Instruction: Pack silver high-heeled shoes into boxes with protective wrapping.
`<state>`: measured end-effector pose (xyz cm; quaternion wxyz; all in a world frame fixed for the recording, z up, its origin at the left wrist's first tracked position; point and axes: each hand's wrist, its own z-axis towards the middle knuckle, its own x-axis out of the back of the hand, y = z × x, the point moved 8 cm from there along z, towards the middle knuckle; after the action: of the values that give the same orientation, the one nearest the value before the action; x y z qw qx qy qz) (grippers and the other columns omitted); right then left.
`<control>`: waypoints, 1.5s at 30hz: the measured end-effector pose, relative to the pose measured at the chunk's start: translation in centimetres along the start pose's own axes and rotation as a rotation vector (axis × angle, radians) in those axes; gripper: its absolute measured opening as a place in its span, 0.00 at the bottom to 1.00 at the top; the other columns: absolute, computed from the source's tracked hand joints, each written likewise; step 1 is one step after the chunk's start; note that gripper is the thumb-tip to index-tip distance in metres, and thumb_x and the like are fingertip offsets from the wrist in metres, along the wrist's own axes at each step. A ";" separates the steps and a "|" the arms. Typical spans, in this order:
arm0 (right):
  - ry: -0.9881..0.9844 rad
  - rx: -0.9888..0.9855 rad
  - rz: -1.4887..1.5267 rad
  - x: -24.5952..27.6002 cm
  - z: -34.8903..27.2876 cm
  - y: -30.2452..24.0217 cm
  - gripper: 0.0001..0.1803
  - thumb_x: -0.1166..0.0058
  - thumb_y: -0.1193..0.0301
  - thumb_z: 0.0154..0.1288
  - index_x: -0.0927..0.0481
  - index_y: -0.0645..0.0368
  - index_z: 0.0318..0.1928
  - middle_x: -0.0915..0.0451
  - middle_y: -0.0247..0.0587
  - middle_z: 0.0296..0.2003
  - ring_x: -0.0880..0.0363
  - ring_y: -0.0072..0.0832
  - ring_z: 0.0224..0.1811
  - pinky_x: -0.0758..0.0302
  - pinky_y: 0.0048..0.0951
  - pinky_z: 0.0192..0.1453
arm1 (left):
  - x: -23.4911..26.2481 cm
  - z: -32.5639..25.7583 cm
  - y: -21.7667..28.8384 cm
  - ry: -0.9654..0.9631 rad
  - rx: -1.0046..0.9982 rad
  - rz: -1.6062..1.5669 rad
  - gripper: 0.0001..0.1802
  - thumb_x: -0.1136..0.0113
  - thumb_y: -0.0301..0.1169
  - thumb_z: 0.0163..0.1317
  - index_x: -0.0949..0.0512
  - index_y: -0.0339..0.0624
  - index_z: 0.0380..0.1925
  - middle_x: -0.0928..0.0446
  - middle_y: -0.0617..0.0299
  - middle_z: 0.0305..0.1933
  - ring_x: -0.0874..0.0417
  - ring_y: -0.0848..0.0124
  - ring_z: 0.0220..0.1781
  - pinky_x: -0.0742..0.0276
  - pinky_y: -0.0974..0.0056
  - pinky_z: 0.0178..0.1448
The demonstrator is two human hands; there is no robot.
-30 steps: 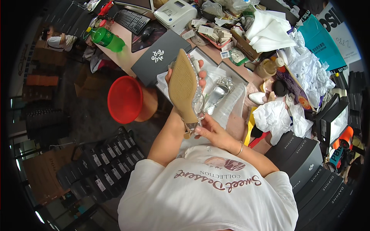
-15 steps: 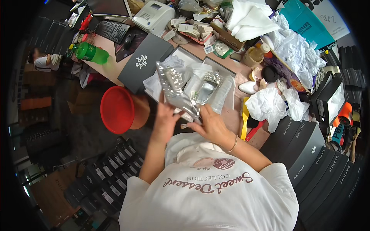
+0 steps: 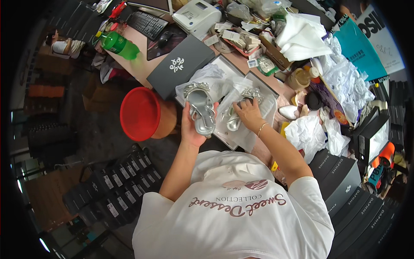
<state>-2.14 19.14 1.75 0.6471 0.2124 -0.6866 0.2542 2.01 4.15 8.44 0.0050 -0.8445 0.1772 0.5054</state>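
A silver sandal (image 3: 202, 113) with a glittering strap is gripped by my left hand (image 3: 191, 133), its sole facing up at the left of the open shoebox. My right hand (image 3: 249, 114) reaches over the box, fingers curled on a second silver sandal (image 3: 233, 124). That one lies among white tissue paper (image 3: 267, 108), and its sparkling strap shows just beyond my fingers. Part of it is hidden under the hand. The shoebox (image 3: 230, 64) is lined with tissue. Beside it rests a dark grey lid (image 3: 181, 64).
A red bucket (image 3: 140, 114) stands left of the table. Further back are a green bottle (image 3: 120, 45), a keyboard (image 3: 146, 25) and a white label printer (image 3: 196, 18). Crumpled paper (image 3: 306, 134) lies at right, above stacked dark shoeboxes (image 3: 336, 172). Another person (image 3: 64, 45) is at far left.
The sandal in my left hand has turned from a tilted hold to sole up. My right hand has left it and moved onto the second sandal in the box. The view has shifted slightly.
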 end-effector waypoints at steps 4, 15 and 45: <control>-0.204 0.051 0.116 -0.3 0.1 0.4 0.18 0.55 0.71 0.62 0.23 0.51 0.52 0.20 0.38 0.38 0.24 0.37 0.46 0.46 0.55 0.67 | 1.2 -0.3 -0.2 -0.098 -0.004 -0.168 0.27 0.48 0.49 0.65 0.30 0.40 0.55 0.28 0.48 0.56 0.31 0.49 0.63 0.21 0.52 0.53; 0.220 -0.087 1.272 14.5 -6.3 5.4 0.13 0.37 0.78 0.51 0.21 0.60 0.39 0.20 0.42 0.35 0.25 0.28 0.34 0.28 0.26 0.41 | -3.9 -1.5 -4.0 -0.159 0.199 -0.140 0.35 0.50 0.57 0.62 0.32 0.42 0.59 0.39 0.36 0.65 0.18 0.51 0.46 0.16 0.54 0.43; 0.036 0.008 0.433 3.9 -3.7 0.8 0.12 0.46 0.74 0.53 0.20 0.53 0.40 0.21 0.35 0.38 0.24 0.34 0.49 0.44 0.51 0.67 | -5.2 -2.8 -2.0 -0.215 0.058 0.412 0.41 0.55 0.50 0.61 0.41 0.23 0.61 0.35 0.34 0.61 0.17 0.53 0.41 0.16 0.60 0.37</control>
<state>0.01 22.23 5.72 0.5886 0.0580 -0.7035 0.3940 2.82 7.05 13.88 -0.0550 -0.7312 0.3587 0.5776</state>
